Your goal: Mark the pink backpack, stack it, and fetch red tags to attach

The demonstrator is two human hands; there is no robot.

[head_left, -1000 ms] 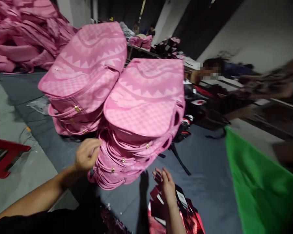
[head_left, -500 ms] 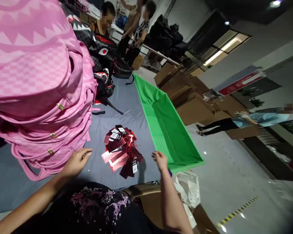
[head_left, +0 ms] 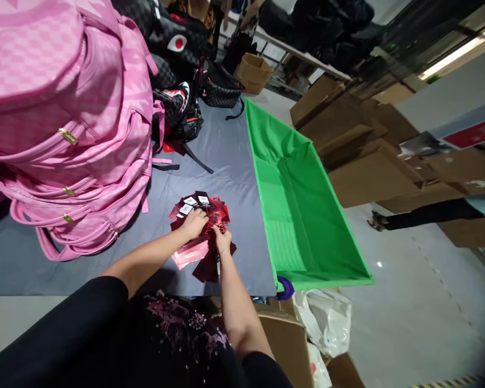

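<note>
A fanned heap of dark red, shiny red and pink hang tags point(head_left: 202, 269), some with white labels, lies on the grey cloth of the table point(head_left: 230, 161). Over the upper left part of this heap is my left hand point(head_left: 196, 222), its fingers curled down onto the tags near their strings. Just right of it, my right hand point(head_left: 223, 240) pinches at the red strings in the middle of the heap. What exactly lies between the fingertips is small and partly covered by the hands.
Pink checkered backpacks point(head_left: 76, 140) are stacked high on the left. Black checkered bags point(head_left: 178, 108) lie at the far side. A green fabric bin point(head_left: 307, 215) adjoins the table's right edge. Cardboard boxes point(head_left: 367, 167) stand beyond it, and a person's leg point(head_left: 424, 214) shows at right.
Both hands have moved inward from either side of the tags onto the heap and closed on it. The view has shifted closer, and the bystanders' upper bodies have left the frame.
</note>
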